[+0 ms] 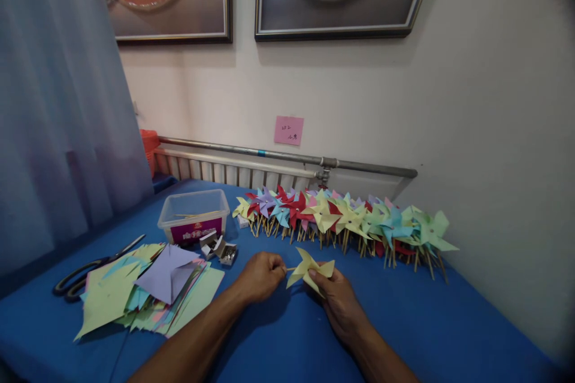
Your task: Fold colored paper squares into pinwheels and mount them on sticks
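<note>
Over the front middle of the blue table, my right hand pinches a pale yellow paper pinwheel, thumb on its front near the centre. To its left my left hand is closed around a thin wooden stick, whose short bare end points toward the pinwheel. Whether the stick is fastened to the pinwheel is hidden behind the paper. Two small open boxes of metal pins lie left of my left hand. Beyond both hands is a long row of finished pinwheels on sticks, in several colours.
A clear plastic tub with a few sticks stands at the back left. Cut paper sheets lie piled at the left, beside black-handled scissors. A radiator and pipe run along the wall behind the blue-covered table.
</note>
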The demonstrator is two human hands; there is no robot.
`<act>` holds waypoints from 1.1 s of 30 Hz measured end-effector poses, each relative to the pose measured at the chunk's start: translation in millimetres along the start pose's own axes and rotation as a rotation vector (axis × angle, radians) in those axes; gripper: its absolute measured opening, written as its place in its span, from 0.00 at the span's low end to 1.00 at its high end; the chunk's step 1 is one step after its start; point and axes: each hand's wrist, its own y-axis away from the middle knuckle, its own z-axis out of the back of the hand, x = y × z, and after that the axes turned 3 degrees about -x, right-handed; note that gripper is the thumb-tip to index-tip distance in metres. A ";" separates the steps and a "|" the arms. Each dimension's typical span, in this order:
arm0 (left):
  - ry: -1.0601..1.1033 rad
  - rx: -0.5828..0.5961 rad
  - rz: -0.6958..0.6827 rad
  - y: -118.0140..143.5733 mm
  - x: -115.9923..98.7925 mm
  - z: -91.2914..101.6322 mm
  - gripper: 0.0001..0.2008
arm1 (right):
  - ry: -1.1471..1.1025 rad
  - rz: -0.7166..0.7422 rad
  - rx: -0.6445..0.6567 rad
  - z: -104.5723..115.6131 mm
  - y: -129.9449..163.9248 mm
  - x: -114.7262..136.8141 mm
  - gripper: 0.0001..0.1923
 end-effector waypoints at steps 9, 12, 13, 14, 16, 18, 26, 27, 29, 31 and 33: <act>0.000 0.030 0.018 2.2 -5.4 2.0 0.08 | 0.015 0.020 -0.012 -0.4 -1.7 -1.1 0.26; 0.007 0.035 0.028 2.5 -6.0 1.7 0.09 | 0.012 0.026 -0.017 -0.6 -1.8 -1.1 0.26; 0.003 0.030 0.031 2.5 -5.7 1.5 0.09 | 0.013 0.025 -0.018 -0.8 -1.7 -1.0 0.26; -0.003 0.027 0.032 2.5 -5.2 1.3 0.09 | 0.015 0.023 -0.018 -1.0 -1.6 -0.9 0.25; -0.007 0.025 0.031 2.4 -4.2 1.1 0.09 | 0.016 0.018 -0.016 -1.1 -1.6 -0.9 0.25; -0.006 0.036 0.034 2.5 -3.7 1.0 0.10 | 0.010 0.017 -0.020 -1.1 -2.0 -1.1 0.25; -0.025 0.003 0.033 2.7 -3.4 -0.5 0.09 | 0.001 0.022 -0.014 -0.6 -1.1 -0.6 0.23; -0.025 0.000 0.031 2.6 -3.2 -0.7 0.09 | 0.002 0.022 -0.015 -0.5 -1.0 -0.6 0.23; -0.019 0.001 0.028 2.5 -3.1 -0.6 0.09 | 0.007 0.020 -0.017 -0.1 -1.3 -0.8 0.23; -0.023 0.003 0.017 2.5 -3.3 -0.2 0.10 | 0.013 0.021 -0.015 0.4 -1.9 -1.2 0.23; -0.030 0.001 0.002 2.4 -3.3 0.0 0.10 | 0.016 0.022 -0.012 0.8 -2.4 -1.6 0.23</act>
